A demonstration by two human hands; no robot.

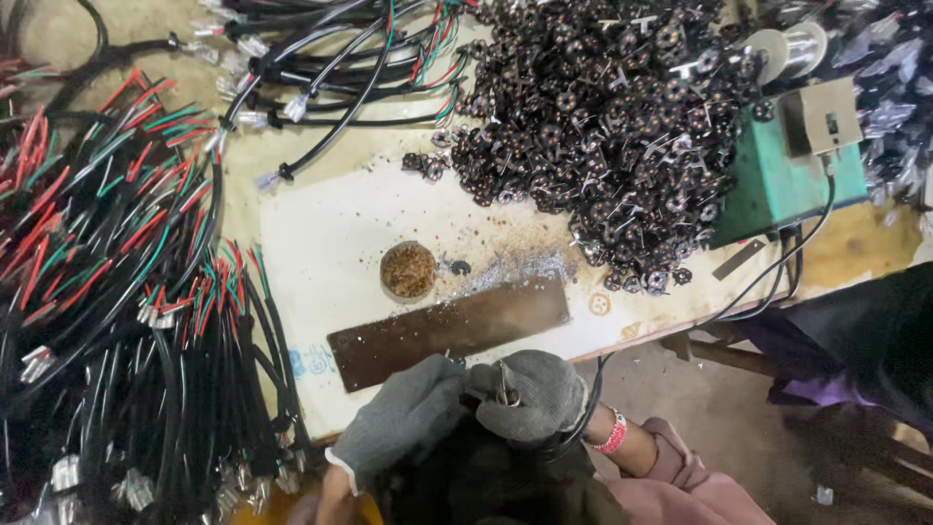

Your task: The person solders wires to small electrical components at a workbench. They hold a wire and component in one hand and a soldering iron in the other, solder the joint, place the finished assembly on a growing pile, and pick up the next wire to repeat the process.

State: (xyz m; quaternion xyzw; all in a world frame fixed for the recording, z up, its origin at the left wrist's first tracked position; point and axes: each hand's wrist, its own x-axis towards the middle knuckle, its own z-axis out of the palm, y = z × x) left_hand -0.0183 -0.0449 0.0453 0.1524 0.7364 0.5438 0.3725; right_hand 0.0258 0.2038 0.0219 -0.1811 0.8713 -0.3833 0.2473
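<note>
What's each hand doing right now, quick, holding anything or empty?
Left hand: gloved, fingers curled toward the other hand; what it grips cannot be told.
Right hand: gloved, closed on a small metal part.

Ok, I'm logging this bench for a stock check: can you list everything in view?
wire bundles: many, black with red, green and white leads, left side and top
small coil parts: a large heap, dark brown with metal pins, top centre
white board: one, centre of the bench
brown strip: one, lying on the board's near edge
round tin: one, brownish contents, on the board
green box: one, right of the heap
wire spool: one, silver, top right
left hand: grey glove, touching the right
right hand: grey glove, pinching a small metal part
</note>
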